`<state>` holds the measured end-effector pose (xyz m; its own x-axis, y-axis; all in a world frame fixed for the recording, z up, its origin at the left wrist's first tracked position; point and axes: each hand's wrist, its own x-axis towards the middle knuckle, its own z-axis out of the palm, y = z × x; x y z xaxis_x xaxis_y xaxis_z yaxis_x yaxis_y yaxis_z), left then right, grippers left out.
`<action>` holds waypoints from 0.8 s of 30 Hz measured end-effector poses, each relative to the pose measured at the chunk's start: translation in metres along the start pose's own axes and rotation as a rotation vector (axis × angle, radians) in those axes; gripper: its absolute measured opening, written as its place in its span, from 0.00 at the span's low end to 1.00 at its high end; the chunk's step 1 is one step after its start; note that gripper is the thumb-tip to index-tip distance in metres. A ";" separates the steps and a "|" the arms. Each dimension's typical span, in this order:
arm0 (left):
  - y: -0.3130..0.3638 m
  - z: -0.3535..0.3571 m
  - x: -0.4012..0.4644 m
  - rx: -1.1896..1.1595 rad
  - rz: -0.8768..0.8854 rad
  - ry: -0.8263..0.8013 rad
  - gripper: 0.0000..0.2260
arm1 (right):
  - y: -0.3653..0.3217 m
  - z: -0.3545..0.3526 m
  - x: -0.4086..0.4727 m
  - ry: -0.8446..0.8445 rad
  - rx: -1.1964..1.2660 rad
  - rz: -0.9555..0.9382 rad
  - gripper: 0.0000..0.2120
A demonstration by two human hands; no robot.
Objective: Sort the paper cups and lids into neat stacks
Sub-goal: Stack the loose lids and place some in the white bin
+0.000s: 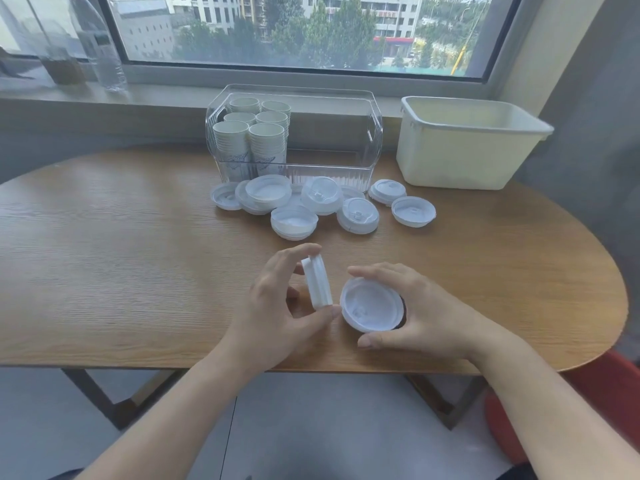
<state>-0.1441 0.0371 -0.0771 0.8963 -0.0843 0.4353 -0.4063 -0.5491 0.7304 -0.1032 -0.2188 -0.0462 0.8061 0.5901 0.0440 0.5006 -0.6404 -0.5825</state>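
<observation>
My left hand [277, 306] pinches a small stack of white lids [317, 282] on edge between fingertips and thumb, above the wooden table [121, 271]. My right hand [415, 306] grips another white lid [370, 306], its hollow side facing left toward the stack. The two sit a short gap apart. Several loose white lids [294, 221] lie scattered in front of a clear bin [346, 140]. Inside the bin's left half stand several stacks of paper cups [252, 140].
A cream plastic tub [464, 150] sits at the table's far right. Clear bottles [100, 46] stand on the window sill at the left. A red stool [613, 403] is below the table's right edge.
</observation>
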 end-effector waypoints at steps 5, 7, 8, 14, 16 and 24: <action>0.002 0.001 -0.001 0.001 0.001 0.003 0.32 | 0.002 -0.005 0.005 0.226 -0.019 0.054 0.41; 0.003 0.002 -0.001 0.004 -0.001 0.004 0.32 | 0.002 -0.004 0.007 0.242 -0.057 0.081 0.40; 0.004 0.001 -0.001 0.003 -0.002 0.003 0.33 | 0.002 -0.003 0.008 0.239 -0.077 0.101 0.40; 0.008 -0.001 -0.002 -0.039 -0.010 0.015 0.33 | -0.007 0.002 0.014 0.329 0.204 0.094 0.41; 0.012 -0.003 -0.002 -0.069 0.001 0.026 0.34 | -0.014 0.004 0.013 0.309 0.314 0.078 0.40; 0.025 -0.009 -0.008 -0.098 0.096 0.027 0.34 | -0.032 0.004 0.009 0.157 0.500 -0.064 0.34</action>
<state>-0.1634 0.0316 -0.0573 0.8477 -0.1096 0.5190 -0.5070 -0.4554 0.7319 -0.1136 -0.1911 -0.0309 0.8358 0.5147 0.1910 0.3695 -0.2702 -0.8891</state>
